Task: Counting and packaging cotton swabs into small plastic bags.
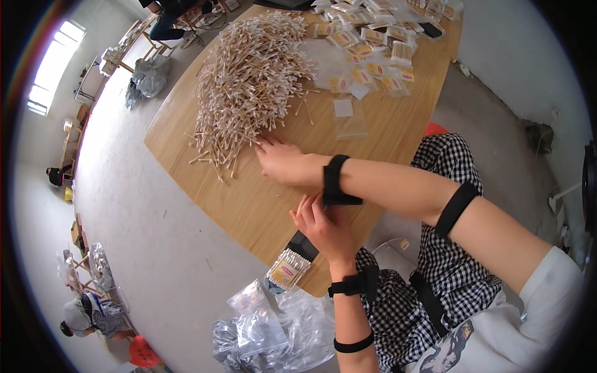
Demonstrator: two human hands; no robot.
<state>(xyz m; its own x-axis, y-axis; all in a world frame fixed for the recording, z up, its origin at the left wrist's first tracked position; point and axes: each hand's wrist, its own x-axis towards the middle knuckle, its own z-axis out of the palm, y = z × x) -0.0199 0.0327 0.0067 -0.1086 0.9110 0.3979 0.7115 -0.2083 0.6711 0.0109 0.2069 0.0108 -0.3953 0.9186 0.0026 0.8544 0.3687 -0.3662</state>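
My right hand [280,161] reaches across the table to the near edge of a big heap of cotton swabs [249,74]. Its fingers are stretched out, with the fingertips at the outermost swabs. Closer to me, my left hand [323,227] hovers by the table edge, its fingers curled in; whatever they hold is hidden. Below it, a dark holder [303,246] sits at the table corner beside a bundle of swabs with a yellow and white card [288,270]. A clear bag [351,127] with a white card lies flat beyond my right wrist.
Several filled swab packets [373,37] and flat printed bags [364,68] cover the far right of the wooden table [205,193]. A dark phone [431,30] lies there too. Crumpled clear plastic bags [273,329] gather below the near corner. Other people sit farther off at left.
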